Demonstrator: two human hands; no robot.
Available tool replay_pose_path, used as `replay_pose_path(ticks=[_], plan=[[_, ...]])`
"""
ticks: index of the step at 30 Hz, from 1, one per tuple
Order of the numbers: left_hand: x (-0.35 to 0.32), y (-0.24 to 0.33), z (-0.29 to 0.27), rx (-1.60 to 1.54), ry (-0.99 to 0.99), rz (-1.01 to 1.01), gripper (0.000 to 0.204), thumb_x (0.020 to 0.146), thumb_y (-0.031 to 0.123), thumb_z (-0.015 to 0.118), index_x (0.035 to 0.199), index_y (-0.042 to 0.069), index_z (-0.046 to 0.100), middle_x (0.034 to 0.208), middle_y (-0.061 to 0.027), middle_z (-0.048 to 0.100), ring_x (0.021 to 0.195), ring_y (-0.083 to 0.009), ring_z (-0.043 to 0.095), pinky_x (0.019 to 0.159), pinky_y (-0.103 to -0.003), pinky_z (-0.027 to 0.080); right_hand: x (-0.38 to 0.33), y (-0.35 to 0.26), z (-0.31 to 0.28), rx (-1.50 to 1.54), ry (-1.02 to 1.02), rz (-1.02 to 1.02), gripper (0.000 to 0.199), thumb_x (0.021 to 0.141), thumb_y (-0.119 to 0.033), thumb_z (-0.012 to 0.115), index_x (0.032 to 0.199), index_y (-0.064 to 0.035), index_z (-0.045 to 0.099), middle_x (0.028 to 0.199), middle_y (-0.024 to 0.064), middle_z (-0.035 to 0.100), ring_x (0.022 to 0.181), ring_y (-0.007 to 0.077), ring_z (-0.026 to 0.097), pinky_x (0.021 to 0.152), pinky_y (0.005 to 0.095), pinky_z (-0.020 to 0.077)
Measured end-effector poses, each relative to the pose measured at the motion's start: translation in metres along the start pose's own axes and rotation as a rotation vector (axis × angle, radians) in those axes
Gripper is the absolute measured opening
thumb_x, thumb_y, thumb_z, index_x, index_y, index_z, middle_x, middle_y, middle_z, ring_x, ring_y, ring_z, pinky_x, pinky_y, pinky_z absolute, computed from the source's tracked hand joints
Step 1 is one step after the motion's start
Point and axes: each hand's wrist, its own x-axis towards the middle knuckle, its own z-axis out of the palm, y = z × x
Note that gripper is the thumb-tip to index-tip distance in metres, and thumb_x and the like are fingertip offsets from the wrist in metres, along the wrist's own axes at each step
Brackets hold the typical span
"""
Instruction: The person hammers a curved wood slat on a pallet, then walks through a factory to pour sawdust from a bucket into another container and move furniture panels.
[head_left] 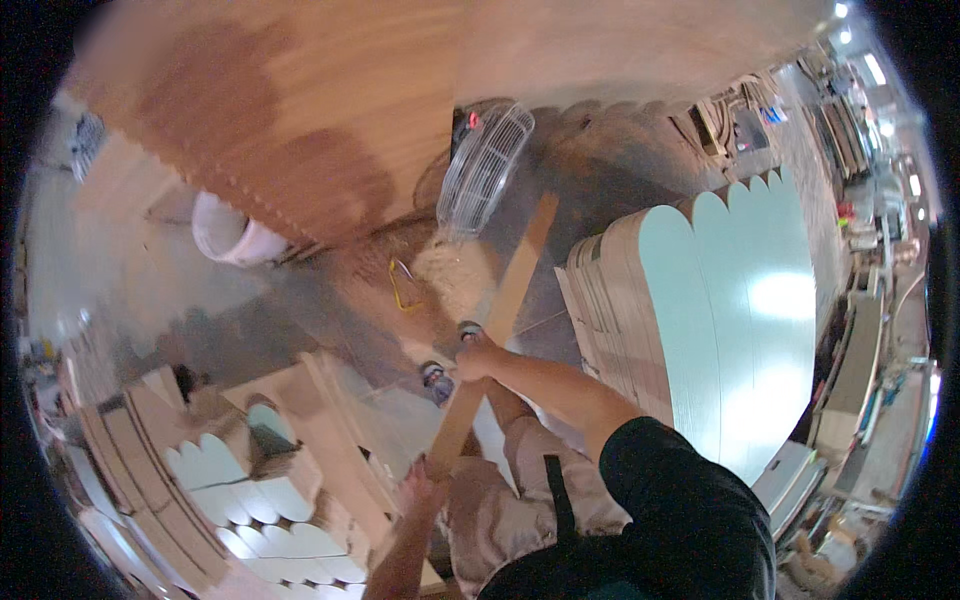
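Observation:
A long, narrow wooden board (520,270) runs slantwise in front of my body, from near my left hip up and away to the right. My left hand (422,484) is closed around its near end. Farther along, about midway, my right hand (480,358) grips the same board, with that arm reaching across from the right. My shoes show on the floor beneath the board, on either side of it.
A wire-caged fan (485,172) stands ahead, by a large brown panel (300,110). Sawdust (450,275) and a yellow-framed object (402,288) lie on the floor. A white bucket (232,236) is far left. Pale scalloped panels (740,300) are stacked right, others (270,500) lower left.

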Motion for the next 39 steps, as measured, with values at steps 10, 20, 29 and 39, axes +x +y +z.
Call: replay_pose_path(ticks=[10,20,29,39], plan=[[0.208,-0.026,0.138,-0.065,0.259,0.13,0.067,0.075,0.028,0.078,0.136,0.009,0.059,0.106,-0.0162,0.071,0.088,-0.0371,0.073,0.077,-0.051,0.06,0.167,0.083,0.131,-0.219,0.703,0.343,0.057,0.088,-0.048,0.063,0.128,-0.0071,0.067,0.139,0.0194,0.057,0.135,0.0408,0.048,0.117,0.0616,0.0242],[0.325,-0.032,0.259,-0.185,0.365,0.109,0.084,0.065,0.027,0.085,0.143,0.016,0.056,0.115,-0.0109,0.07,0.095,-0.0346,0.072,0.08,-0.047,0.061,0.21,0.099,0.226,1.736,0.498,0.477,0.1,0.086,-0.054,0.08,0.158,-0.0236,0.017,0.148,0.0154,0.044,0.125,0.0359,0.055,0.078,0.06,0.0568],[0.367,-0.051,0.297,-0.095,0.163,0.025,0.097,0.072,0.032,0.088,0.155,0.021,0.039,0.149,-0.0108,0.055,0.129,-0.034,0.059,0.105,-0.049,0.05,0.306,0.179,0.253,1.604,0.663,0.574,0.078,0.09,-0.03,0.078,0.146,-0.0176,0.026,0.136,0.0125,0.053,0.114,0.0291,0.062,0.079,0.0547,0.0575],[0.368,-0.126,0.338,-0.095,0.215,-0.14,0.069,0.081,0.015,0.078,0.145,0.015,0.051,0.137,-0.0119,0.065,0.121,-0.0339,0.064,0.1,-0.045,0.054,0.336,0.195,0.21,1.504,0.64,0.659,0.084,0.084,-0.029,0.085,0.134,-0.014,0.02,0.137,0.0187,0.048,0.114,0.0327,0.062,0.077,0.0551,0.0626]])
